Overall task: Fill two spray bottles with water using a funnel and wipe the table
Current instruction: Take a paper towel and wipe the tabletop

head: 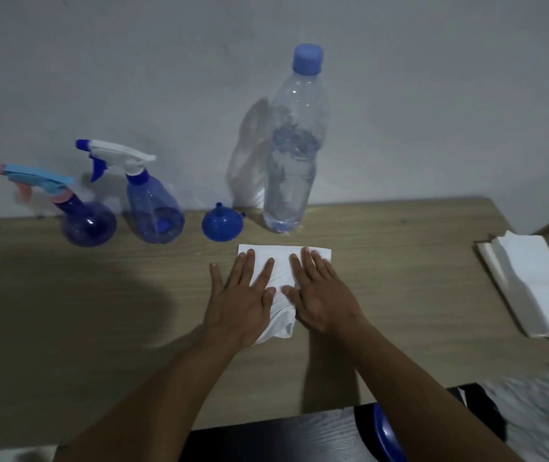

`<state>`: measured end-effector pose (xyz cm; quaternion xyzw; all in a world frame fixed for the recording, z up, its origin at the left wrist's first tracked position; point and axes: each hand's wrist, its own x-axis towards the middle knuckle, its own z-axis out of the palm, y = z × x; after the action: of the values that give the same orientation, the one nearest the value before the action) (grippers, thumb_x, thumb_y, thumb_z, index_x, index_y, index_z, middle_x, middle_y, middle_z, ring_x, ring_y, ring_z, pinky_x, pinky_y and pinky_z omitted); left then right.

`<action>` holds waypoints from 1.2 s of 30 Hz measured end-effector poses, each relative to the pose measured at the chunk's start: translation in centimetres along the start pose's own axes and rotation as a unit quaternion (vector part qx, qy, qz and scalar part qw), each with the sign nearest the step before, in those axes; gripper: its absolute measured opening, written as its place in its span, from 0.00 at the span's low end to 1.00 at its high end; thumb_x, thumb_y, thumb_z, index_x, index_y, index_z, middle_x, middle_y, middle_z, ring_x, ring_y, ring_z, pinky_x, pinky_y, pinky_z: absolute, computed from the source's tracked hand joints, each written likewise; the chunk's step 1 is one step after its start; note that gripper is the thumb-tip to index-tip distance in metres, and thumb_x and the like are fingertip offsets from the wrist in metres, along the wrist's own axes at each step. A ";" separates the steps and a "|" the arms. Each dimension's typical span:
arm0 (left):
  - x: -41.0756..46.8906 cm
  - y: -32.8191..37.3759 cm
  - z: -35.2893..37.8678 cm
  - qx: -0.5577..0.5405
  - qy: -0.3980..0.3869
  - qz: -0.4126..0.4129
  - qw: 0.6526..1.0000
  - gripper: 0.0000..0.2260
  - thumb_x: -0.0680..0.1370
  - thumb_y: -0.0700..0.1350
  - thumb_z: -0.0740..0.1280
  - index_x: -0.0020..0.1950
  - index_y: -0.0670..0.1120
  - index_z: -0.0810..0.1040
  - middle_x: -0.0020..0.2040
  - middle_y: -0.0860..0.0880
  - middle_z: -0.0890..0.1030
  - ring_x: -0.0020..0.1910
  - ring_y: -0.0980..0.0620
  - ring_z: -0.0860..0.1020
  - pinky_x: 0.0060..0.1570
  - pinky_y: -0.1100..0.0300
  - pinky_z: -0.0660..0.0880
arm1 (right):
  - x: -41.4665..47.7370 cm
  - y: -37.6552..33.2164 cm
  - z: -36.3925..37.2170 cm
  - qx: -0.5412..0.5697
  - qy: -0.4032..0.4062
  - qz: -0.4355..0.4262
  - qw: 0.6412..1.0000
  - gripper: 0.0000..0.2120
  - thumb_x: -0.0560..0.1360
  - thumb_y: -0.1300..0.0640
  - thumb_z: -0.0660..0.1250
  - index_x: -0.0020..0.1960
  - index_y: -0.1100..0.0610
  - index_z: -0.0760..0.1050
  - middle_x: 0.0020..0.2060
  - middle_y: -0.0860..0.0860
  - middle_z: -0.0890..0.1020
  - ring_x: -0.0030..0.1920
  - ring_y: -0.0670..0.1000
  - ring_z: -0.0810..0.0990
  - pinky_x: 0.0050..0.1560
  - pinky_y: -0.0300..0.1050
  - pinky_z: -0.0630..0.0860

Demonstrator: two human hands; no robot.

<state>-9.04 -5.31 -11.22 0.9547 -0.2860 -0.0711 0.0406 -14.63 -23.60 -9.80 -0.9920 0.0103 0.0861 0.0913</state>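
My left hand (pixel 239 305) and right hand (pixel 320 295) flat, fingers spread, pressing white tissue (pixel 281 268) on table (pixel 66 295), funnel (pixel 222 223) just beyond fingertips, two spray bottles (pixel 153 208) beyond-left, water bottle (pixel 295 145) label unreadable

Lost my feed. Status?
Left hand and right hand flat on white cloth. Spray bottles, funnel parked by wall. Nothing blocking.

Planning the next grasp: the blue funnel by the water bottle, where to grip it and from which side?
The funnel sits wide mouth down with its narrow spout pointing up, between the spray bottle and the water bottle. Best bet is probably to pinch the spout from above: the dome is broad and likely slippery, and both neighbours crowd a side approach. Both hands are currently flat on the cloth.
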 end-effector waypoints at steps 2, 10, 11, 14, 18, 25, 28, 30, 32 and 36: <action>0.3 2.1 0.0 0.003 -0.005 0.004 1.000 0.27 0.81 0.59 0.36 0.80 0.57 0.41 0.82 0.47 0.44 0.80 0.47 0.43 0.73 0.32 0.38 | -1.2 2.0 -0.1 -0.007 0.006 0.007 1.000 0.36 0.81 0.37 0.40 0.82 0.57 0.46 0.81 0.59 0.48 0.81 0.58 0.45 0.79 0.51 0.43; -0.8 6.2 0.3 0.003 -0.019 0.034 0.999 0.26 0.83 0.59 0.40 0.80 0.56 0.39 0.81 0.47 0.42 0.80 0.48 0.40 0.73 0.32 0.38 | -5.4 3.9 -0.3 0.006 -0.007 0.046 0.999 0.33 0.83 0.40 0.41 0.82 0.57 0.43 0.81 0.59 0.45 0.81 0.59 0.42 0.79 0.52 0.41; -1.1 6.2 0.3 0.004 -0.022 0.037 0.999 0.26 0.83 0.59 0.40 0.80 0.55 0.39 0.81 0.47 0.42 0.80 0.49 0.40 0.73 0.32 0.37 | -5.8 3.7 -0.2 0.008 -0.008 0.052 0.999 0.33 0.83 0.40 0.41 0.82 0.57 0.43 0.81 0.60 0.45 0.81 0.59 0.42 0.79 0.52 0.41; -1.9 5.5 0.0 0.015 -0.033 0.051 0.998 0.27 0.83 0.59 0.39 0.80 0.55 0.37 0.81 0.48 0.40 0.80 0.49 0.40 0.72 0.31 0.39 | -6.3 2.1 -0.1 0.047 -0.009 0.086 0.995 0.34 0.82 0.39 0.40 0.82 0.57 0.44 0.81 0.60 0.46 0.81 0.59 0.42 0.79 0.52 0.40; -2.9 3.0 -0.1 0.029 -0.027 0.065 0.997 0.27 0.82 0.59 0.39 0.80 0.54 0.38 0.81 0.48 0.41 0.80 0.49 0.42 0.72 0.30 0.42 | -4.3 -1.2 1.1 0.087 0.027 0.136 0.987 0.50 0.73 0.34 0.20 0.80 0.60 0.56 0.79 0.63 0.56 0.81 0.61 0.49 0.80 0.57 0.47; -5.6 -5.4 -0.7 0.047 -0.028 0.049 0.997 0.32 0.77 0.58 0.30 0.81 0.49 0.41 0.81 0.49 0.42 0.80 0.51 0.43 0.71 0.31 0.42 | -2.8 -11.4 2.6 0.030 0.031 0.159 0.986 0.39 0.78 0.40 0.30 0.81 0.62 0.47 0.79 0.67 0.53 0.80 0.64 0.50 0.79 0.59 0.46; -7.3 -10.2 -1.2 0.056 -0.023 0.047 0.997 0.30 0.80 0.58 0.34 0.81 0.48 0.41 0.81 0.49 0.43 0.80 0.51 0.43 0.71 0.31 0.44 | -1.1 -16.0 3.5 0.020 0.034 0.145 0.989 0.40 0.78 0.40 0.30 0.81 0.63 0.47 0.79 0.68 0.53 0.80 0.65 0.50 0.78 0.60 0.47; -8.5 -14.1 -1.7 0.057 -0.018 0.044 0.997 0.28 0.82 0.58 0.38 0.80 0.49 0.41 0.81 0.49 0.42 0.80 0.51 0.43 0.71 0.31 0.43 | 0.2 -19.7 3.9 0.018 0.033 0.133 0.990 0.40 0.77 0.40 0.29 0.81 0.62 0.46 0.79 0.68 0.52 0.80 0.65 0.49 0.79 0.60 0.46; -9.7 -18.1 -2.0 0.055 -0.013 0.035 0.998 0.28 0.82 0.59 0.39 0.80 0.50 0.40 0.81 0.49 0.41 0.80 0.51 0.42 0.72 0.32 0.43 | 1.5 -23.5 4.4 0.015 0.034 0.116 0.993 0.39 0.78 0.40 0.30 0.82 0.61 0.45 0.79 0.67 0.51 0.80 0.64 0.49 0.79 0.60 0.46; -12.2 -25.6 -2.4 0.060 -0.011 0.005 0.998 0.29 0.81 0.60 0.37 0.81 0.50 0.42 0.81 0.49 0.42 0.80 0.51 0.43 0.72 0.31 0.44 | 4.3 -30.7 5.4 0.010 0.043 0.086 0.995 0.39 0.78 0.40 0.31 0.82 0.61 0.48 0.79 0.67 0.53 0.80 0.65 0.50 0.79 0.61 0.48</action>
<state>-4.88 22.85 -10.49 0.9532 -0.2948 -0.0643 -0.0192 -10.23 7.53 -10.21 -0.9892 0.1007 0.0508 0.0933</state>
